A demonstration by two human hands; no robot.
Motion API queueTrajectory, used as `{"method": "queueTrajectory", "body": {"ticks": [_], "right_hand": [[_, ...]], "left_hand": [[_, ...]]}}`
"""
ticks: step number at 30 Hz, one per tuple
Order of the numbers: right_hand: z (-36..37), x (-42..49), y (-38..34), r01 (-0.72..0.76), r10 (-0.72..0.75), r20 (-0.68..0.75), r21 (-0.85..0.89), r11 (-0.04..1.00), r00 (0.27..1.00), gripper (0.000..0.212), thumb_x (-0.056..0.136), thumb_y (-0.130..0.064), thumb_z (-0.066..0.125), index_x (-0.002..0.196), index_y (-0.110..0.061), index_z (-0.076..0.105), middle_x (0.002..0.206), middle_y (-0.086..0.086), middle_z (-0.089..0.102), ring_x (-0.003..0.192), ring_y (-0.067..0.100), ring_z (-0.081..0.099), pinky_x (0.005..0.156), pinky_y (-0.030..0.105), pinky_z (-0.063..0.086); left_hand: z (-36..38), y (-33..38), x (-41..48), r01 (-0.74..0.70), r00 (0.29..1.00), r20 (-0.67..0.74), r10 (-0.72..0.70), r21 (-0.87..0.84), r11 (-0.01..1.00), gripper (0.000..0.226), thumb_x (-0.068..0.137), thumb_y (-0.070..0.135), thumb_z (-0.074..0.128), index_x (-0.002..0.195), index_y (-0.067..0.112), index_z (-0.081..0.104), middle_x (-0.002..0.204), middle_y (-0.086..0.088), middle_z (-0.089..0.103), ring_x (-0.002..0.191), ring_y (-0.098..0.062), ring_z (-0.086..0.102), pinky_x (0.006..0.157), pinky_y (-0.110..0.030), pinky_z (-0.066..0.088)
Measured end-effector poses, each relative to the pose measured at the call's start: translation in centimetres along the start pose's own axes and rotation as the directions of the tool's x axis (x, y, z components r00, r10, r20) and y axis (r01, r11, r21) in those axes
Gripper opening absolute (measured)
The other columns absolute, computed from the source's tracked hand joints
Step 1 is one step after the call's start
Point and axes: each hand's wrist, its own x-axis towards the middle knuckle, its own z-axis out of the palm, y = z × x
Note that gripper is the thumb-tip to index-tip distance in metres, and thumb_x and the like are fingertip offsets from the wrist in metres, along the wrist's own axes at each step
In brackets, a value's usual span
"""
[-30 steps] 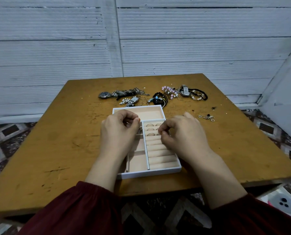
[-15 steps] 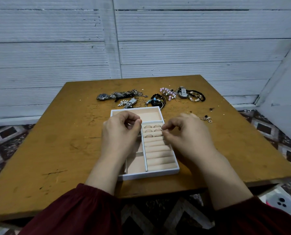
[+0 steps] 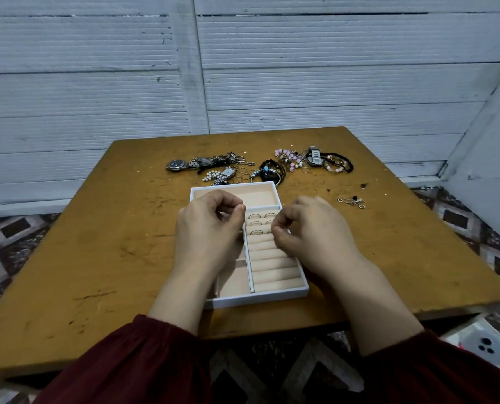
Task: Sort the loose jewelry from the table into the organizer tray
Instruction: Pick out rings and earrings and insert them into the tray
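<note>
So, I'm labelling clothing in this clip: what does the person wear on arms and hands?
The left sleeve and right sleeve are loose dark red fabric, ending above the wrists; the left cuff is visibly gathered. The left hand and right hand are bare: no gloves, and no watch or bracelet shows.

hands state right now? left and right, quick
Left hand: fingers curled, thumb on fingertip, over the organizer tray; holding anything cannot be told.
Right hand: fingertips pinched over the ring rolls; ring in pinch cannot be told.

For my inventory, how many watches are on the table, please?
3: round-faced watch far left, rectangular watch behind the tray, silver-banded watch at right; more may be hidden.
</note>
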Motion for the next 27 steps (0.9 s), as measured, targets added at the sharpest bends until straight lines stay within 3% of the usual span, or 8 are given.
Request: {"method": "queueTrajectory", "body": {"ticks": [19,27], "right_hand": [[0.30,-0.11,0.16,-0.028,0.029,-0.029,0.043,0.999,0.999,0.007,0.082,-0.035,0.062,0.083,-0.032,0.068,0.085,-0.011,0.057,0.089,0.010,0.049,0.067,0.027,0.036],[-0.23,-0.38,0.00,-0.035,0.049,-0.064,0.203,0.978,0.997,0.010,0.084,-0.036,0.062,0.088,-0.029,0.068,0.083,-0.013,0.059,0.081,0.006,0.053,0.063,0.026,0.038]], "left_hand": [[-0.01,0.16,-0.09,0.012,1.000,0.003,-0.012,0.024,1.000,0.006,0.081,0.024,0.071,0.076,0.026,0.070,0.070,0.012,0.067,0.067,-0.006,0.063,0.067,-0.033,0.056],[-0.01,0.25,-0.16,0.003,1.000,0.005,-0.003,0.013,1.000,0.005,0.080,0.024,0.071,0.076,0.025,0.070,0.069,0.013,0.066,0.067,-0.007,0.062,0.067,-0.035,0.056]]}}
